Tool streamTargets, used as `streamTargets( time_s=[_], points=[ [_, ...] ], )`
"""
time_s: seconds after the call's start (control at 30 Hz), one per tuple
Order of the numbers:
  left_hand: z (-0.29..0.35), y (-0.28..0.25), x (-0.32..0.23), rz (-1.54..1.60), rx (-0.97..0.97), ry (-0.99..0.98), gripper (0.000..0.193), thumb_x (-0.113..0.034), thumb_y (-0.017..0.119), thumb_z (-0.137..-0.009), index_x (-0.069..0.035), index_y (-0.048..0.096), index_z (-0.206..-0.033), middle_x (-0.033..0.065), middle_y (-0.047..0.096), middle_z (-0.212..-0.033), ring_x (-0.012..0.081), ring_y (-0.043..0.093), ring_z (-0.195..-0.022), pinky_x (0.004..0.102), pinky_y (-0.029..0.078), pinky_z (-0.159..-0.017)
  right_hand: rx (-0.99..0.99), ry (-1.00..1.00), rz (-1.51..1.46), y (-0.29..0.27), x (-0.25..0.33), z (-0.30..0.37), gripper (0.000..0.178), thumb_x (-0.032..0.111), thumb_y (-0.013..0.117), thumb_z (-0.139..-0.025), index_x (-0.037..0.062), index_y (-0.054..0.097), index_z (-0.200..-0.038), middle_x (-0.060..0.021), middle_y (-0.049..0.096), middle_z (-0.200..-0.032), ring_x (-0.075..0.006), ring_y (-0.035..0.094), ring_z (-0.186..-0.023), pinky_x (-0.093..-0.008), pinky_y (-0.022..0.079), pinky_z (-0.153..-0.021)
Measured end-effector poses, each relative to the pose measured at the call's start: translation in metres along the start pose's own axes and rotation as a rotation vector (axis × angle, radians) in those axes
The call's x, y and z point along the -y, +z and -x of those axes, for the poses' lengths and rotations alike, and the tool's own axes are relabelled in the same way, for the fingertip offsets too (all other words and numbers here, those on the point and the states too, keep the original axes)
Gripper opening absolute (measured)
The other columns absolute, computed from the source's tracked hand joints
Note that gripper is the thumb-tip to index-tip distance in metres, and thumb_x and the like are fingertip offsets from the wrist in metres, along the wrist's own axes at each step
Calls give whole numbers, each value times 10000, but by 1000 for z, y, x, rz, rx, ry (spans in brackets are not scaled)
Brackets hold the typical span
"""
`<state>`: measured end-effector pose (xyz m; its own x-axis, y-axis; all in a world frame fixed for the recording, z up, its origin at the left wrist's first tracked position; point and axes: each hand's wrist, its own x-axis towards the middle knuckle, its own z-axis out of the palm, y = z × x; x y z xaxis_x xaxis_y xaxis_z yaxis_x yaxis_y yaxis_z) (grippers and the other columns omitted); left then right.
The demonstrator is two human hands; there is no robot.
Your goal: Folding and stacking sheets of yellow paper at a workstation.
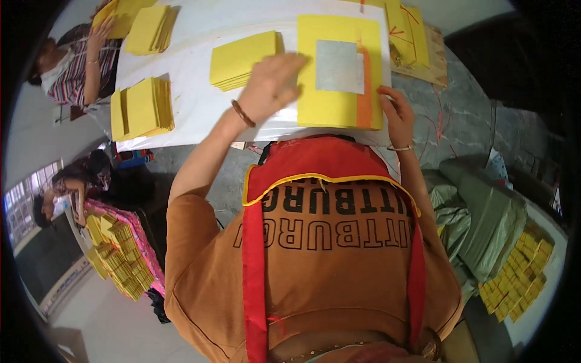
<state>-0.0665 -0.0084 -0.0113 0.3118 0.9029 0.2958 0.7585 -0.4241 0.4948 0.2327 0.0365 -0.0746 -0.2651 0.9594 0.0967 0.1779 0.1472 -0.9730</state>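
Observation:
In front of me on the table lies a large flat yellow paper piece (pixel 308 109), perhaps a stack. A grey rectangular plate or sheet (pixel 336 66) and an orange strip (pixel 364 109) lie on it. My left hand (pixel 272 85), slightly blurred, is at its left edge with fingers stretched out, holding nothing visible. Just behind that hand sits a fanned stack of folded yellow paper pieces (pixel 242 57). My right hand (pixel 397 115) is beside the right edge of the yellow paper, thumb and forefinger apart, fingertips close to the edge. Whether they touch it is hard to tell.
More yellow stacks (pixel 139 109) stand at the table's left. Tied yellow bundles (pixel 411 39) rest on a board at the far right. A person (pixel 78 66) works at the left end; another (pixel 66 187) is beyond. Green-grey sheeting (pixel 484 224) partly covers bundles on the right.

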Motion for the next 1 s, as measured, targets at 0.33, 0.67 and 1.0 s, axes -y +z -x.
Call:
streamTargets(
  time_s=[0.33,0.67,1.0],
  points=[
    [-12,31,-52,-85,159,257,350,-239,630,-785,-79,582,-1092,97,551,-1123,260,485,-966,359,382,-809,17,79,-118,2,1,-5,209,147,560,-878,31,614,-1044,-38,621,-989,-98,565,-881,-235,449,-766],
    [-27,26,-44,361,281,-41,125,-111,597,-822,6,628,-856,105,611,-759,224,570,-703,311,454,-629,40,149,-124,0,4,-7,206,112,532,-895,15,598,-1065,-43,620,-958,-96,562,-915,-225,433,-807],
    [-29,29,-35,528,326,-194,173,-140,573,-863,26,617,-879,77,588,-741,133,515,-664,258,428,-607,16,141,-148,3,0,-9,205,93,529,-893,14,600,-1068,-33,614,-944,-87,555,-878,-213,436,-772]
  ],
)
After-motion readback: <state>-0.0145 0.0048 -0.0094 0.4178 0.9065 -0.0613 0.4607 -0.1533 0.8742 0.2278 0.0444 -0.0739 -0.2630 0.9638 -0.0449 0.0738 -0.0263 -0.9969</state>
